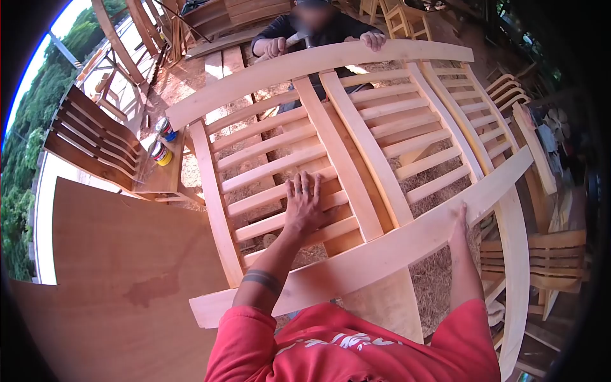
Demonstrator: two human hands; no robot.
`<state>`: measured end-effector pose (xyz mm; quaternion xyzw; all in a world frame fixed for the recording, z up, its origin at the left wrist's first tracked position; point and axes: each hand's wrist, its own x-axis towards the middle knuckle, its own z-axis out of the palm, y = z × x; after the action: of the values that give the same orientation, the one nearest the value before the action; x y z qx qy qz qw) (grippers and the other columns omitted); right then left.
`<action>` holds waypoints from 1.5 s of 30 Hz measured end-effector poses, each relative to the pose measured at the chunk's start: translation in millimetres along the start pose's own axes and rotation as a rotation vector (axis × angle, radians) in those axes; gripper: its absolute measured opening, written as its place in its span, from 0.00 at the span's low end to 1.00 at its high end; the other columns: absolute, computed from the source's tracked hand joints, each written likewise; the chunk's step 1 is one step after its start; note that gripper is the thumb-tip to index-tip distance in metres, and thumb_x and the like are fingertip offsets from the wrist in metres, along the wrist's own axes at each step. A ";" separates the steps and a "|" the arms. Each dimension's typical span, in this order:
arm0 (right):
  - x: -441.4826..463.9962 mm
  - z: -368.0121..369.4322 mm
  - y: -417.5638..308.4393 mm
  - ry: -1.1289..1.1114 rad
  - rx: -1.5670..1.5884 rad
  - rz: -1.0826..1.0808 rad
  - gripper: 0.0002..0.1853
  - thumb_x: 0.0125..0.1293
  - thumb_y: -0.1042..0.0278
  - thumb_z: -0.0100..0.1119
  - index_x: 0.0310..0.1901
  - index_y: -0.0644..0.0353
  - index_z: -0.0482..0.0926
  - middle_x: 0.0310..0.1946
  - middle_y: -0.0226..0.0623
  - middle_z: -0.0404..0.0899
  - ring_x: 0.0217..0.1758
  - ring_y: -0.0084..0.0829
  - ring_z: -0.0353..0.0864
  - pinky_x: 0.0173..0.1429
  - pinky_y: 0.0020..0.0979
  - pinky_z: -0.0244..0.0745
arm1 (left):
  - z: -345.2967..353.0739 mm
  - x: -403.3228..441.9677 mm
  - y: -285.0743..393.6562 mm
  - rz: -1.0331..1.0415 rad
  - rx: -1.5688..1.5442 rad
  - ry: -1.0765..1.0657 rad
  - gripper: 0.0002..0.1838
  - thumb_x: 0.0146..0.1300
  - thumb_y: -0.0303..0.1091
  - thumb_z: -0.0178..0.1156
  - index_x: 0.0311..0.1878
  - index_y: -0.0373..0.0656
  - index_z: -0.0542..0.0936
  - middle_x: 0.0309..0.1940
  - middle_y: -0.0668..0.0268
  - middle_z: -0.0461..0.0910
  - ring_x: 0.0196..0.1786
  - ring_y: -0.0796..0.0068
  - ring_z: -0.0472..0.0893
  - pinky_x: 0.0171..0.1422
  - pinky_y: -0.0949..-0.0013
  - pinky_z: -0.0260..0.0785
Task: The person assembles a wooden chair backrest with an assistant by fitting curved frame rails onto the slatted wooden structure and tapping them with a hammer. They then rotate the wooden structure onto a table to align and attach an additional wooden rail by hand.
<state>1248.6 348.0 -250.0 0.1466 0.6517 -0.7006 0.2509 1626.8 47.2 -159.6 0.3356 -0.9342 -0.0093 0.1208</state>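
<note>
A large pale wooden slatted frame lies in front of me, with curved boards along its near and far sides. My left hand rests on its slats, fingers stretched out and apart. At the near curved board, my right hand grips the edge from my side; its fingers are partly hidden by the wood. Across the frame, a co-worker holds a hammer over the far curved board, and that person's other hand is on the same board.
A brown plywood sheet stands at the left. Behind it are a dark slatted bench and a yellow paint can. More slatted chair parts and a long curved plank lie at the right.
</note>
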 end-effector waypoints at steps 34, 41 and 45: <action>-44.2 23.2 -18.8 0.192 -0.067 -0.007 0.43 0.56 0.30 0.60 0.60 0.63 0.71 0.54 0.40 0.75 0.54 0.34 0.76 0.58 0.37 0.74 | -2.9 -0.1 4.6 -0.015 -0.004 -0.047 0.51 0.52 0.64 0.61 0.72 0.44 0.57 0.68 0.41 0.57 0.72 0.44 0.55 0.74 0.39 0.41; -44.3 23.9 -19.9 0.261 -0.064 -0.014 0.41 0.56 0.35 0.64 0.57 0.67 0.74 0.54 0.40 0.77 0.54 0.34 0.77 0.58 0.36 0.74 | 0.7 0.2 4.2 -0.006 0.039 -0.032 0.51 0.52 0.66 0.61 0.72 0.43 0.58 0.67 0.41 0.58 0.72 0.44 0.56 0.74 0.40 0.44; -15.8 12.6 -2.7 0.323 -0.167 -0.066 0.37 0.55 0.30 0.61 0.45 0.64 0.81 0.45 0.40 0.81 0.48 0.32 0.79 0.54 0.35 0.76 | -1.4 1.4 6.3 -0.021 0.039 -0.047 0.50 0.51 0.63 0.63 0.71 0.44 0.58 0.68 0.43 0.58 0.73 0.47 0.55 0.74 0.39 0.43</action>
<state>1261.8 338.2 -238.0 0.2142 0.7439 -0.6192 0.1314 1622.1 51.3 -157.3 0.3474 -0.9332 -0.0001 0.0921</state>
